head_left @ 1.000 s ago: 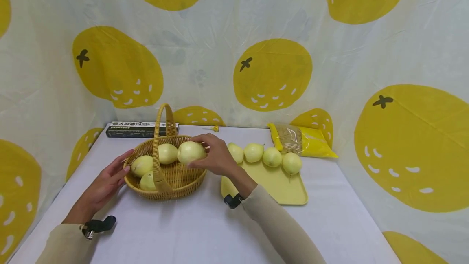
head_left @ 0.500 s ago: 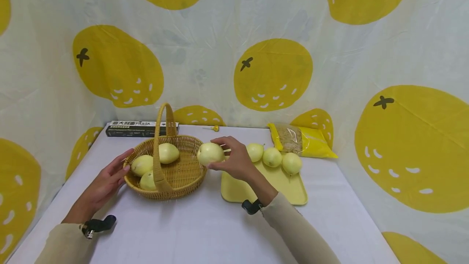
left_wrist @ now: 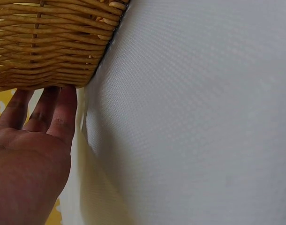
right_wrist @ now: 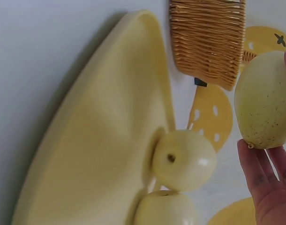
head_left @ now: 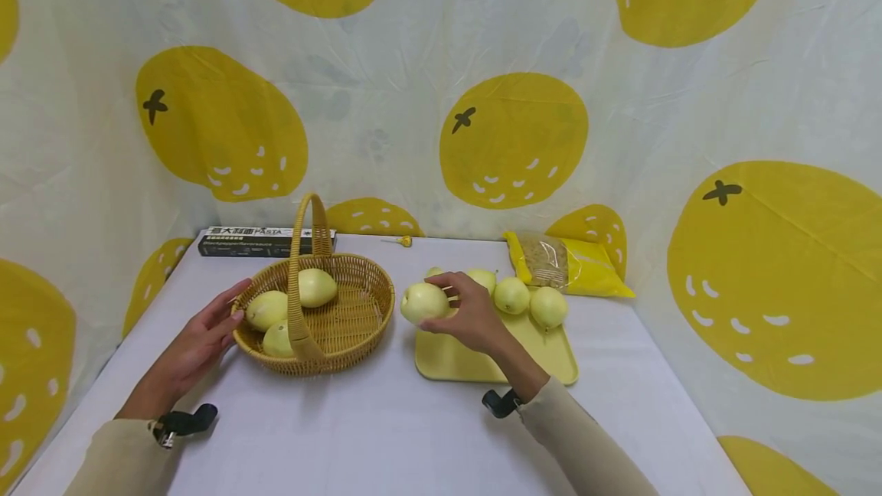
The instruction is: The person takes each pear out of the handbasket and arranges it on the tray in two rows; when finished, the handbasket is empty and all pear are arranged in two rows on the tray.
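Observation:
A pale yellow pear [head_left: 424, 303] is held between the thumb and fingers of my right hand [head_left: 472, 314], raised over the left part of the yellow tray [head_left: 441, 362]. Specks and the stem end of this pear show in the right wrist view. Several more pears [head_left: 512, 295] line the tray's far side, one mostly hidden behind the right hand. To the left stands a wicker basket [head_left: 351, 327] with an upright handle, holding three pears [head_left: 317, 288]. My left hand [head_left: 196, 354] touches the basket's left side with extended fingers [left_wrist: 62, 117].
Behind the basket lies a dark pasta box [head_left: 241, 243]. A small yellow-headed item [head_left: 405, 241] is near the back edge. A yellow bag [head_left: 592, 262] with a see-through window lies behind the tray. Fruit-printed curtains [head_left: 386, 136] enclose the white-covered table [head_left: 331, 435].
My right hand has carried the pear out of the basket and rightward to the tray's left part. The left hand and the basket have stayed in place.

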A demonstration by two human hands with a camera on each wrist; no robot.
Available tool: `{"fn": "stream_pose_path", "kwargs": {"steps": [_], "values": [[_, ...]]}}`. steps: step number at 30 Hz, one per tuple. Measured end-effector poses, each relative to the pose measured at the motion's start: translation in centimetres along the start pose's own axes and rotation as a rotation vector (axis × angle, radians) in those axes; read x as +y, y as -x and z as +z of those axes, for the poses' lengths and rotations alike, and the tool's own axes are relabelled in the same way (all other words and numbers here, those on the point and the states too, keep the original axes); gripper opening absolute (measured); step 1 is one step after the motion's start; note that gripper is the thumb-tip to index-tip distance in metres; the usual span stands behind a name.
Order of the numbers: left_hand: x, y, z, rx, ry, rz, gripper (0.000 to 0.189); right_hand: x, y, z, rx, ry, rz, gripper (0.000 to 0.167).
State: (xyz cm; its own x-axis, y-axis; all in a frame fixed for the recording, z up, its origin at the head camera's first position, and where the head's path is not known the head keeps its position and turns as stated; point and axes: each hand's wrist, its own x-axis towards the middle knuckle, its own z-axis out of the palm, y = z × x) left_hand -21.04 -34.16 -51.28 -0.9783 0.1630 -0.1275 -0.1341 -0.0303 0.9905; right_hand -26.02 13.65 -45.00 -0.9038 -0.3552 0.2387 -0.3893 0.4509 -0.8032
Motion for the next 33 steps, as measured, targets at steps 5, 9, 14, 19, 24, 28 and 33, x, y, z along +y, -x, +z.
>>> {"fn": "stream_pose_path", "kwargs": {"steps": [5, 9, 14, 19, 24, 28, 33], "values": [[0.0, 0.0, 0.0, 0.0, 0.005, -0.001, 0.073, 1.0, 0.8, 0.0, -0.013, 0.022, 0.016, 0.066], [0.0, 0.0, -0.1, -0.003, 0.011, -0.001, 0.073, 1.6, 1.4, 0.2, -0.019, 0.059, 0.053, 0.065], [-0.1, 0.1, -0.2, 0.002, 0.008, -0.004, 0.073, 2.2, 1.8, 0.6, -0.038, 0.105, 0.094, 0.064], [-0.1, 0.1, -0.2, 0.0, 0.004, -0.004, 0.073, 2.7, 2.0, 0.8, -0.034, 0.147, 0.115, 0.064], [0.0, 0.1, -0.2, -0.008, -0.002, -0.001, 0.073, 2.9, 2.1, 0.9, -0.032, 0.194, 0.105, 0.064], [0.0, 0.1, -0.1, -0.01, 0.004, -0.001, 0.072, 3.1, 2.2, 1.0, -0.023, 0.232, 0.092, 0.064], [0.0, 0.1, 0.0, -0.009, 0.01, -0.003, 0.072, 3.2, 2.3, 1.1, -0.029, 0.262, 0.105, 0.066]]}}
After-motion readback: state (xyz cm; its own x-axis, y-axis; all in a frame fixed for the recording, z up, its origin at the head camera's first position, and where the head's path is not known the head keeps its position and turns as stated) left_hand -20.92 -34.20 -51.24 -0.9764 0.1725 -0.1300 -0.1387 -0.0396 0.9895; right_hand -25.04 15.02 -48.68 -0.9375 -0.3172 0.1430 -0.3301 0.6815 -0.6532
